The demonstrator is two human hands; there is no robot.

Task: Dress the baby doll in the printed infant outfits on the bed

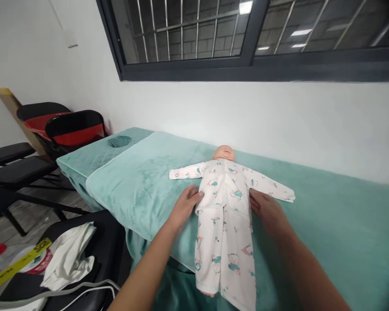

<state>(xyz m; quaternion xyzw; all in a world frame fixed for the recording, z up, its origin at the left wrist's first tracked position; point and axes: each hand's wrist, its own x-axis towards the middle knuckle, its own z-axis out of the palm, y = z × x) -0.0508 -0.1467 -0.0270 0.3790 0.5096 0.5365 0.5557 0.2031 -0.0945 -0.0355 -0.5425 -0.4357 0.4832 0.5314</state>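
Observation:
A baby doll (224,152) lies on its back on the green-covered bed, its head towards the wall. It wears a white pajama top (228,183) printed with small animals, the sleeves spread out to both sides, and matching pajama pants (225,255). A bit of the doll's foot shows below one pant leg. My left hand (185,206) rests at the left side of the top near its hem, fingers extended and holding nothing. On the opposite side, my right hand (268,211) touches the top's edge with loosely bent fingers, some tips hidden against the cloth.
The massage bed (132,172) has a face hole (119,141) at its left end. Behind it are a white wall and a barred window (188,34). Black chairs (74,125) stand at left; one near chair holds a white cloth (69,255), a yellow strip (19,263) and cables.

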